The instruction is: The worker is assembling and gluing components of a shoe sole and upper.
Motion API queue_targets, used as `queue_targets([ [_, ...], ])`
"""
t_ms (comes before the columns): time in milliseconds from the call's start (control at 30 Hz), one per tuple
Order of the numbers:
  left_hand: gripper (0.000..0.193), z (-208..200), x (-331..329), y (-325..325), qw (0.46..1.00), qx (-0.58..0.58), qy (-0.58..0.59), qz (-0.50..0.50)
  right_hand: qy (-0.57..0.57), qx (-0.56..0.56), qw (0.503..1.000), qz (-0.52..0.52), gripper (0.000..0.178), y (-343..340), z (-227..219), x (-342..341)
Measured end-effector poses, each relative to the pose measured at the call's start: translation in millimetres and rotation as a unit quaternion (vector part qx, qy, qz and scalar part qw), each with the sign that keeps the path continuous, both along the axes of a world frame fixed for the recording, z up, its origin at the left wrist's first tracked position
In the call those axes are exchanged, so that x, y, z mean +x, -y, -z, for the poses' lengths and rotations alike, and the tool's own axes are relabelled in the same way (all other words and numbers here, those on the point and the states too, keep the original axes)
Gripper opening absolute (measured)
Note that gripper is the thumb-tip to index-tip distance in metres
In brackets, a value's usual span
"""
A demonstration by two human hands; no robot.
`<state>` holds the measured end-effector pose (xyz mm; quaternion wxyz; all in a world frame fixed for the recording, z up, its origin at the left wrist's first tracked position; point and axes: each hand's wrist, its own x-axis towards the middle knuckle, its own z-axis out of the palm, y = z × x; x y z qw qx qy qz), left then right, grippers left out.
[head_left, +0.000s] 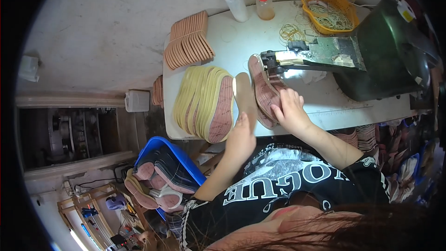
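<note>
Our left grip (240, 135) holds a tan insole (245, 95), our right grip (291, 110) a pink insole (265, 94), forearms (332, 148) slanted over the counter's edge (357, 117).

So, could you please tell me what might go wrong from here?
The right hand is on the pink soles, near the machine, and might stray too close to its working end. The left hand, at the brown sole, could knock the yellow-edged stack beside it. That stack reaches the table's near edge, so pieces might slip off.
</note>
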<state>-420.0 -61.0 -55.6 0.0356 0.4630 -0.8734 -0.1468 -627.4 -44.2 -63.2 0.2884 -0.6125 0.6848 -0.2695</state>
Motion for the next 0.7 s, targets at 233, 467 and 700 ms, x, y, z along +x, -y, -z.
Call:
queue_targets([
  [233,0.04,-77,37,16,0.75,0.295,-0.559,-0.195,0.279,0.032,0.958,-0.058,0.054,-25,-33,-1],
  [467,0.045,-63,-2,7,0.632,0.342,-0.681,-0.141,0.564,0.075,0.813,-0.122,0.042,-7,-77,14],
  [700,0.031,-86,-19,50,0.523,0.488,-0.681,-0.154,0.522,0.127,0.794,-0.285,0.052,-4,-71,-14],
])
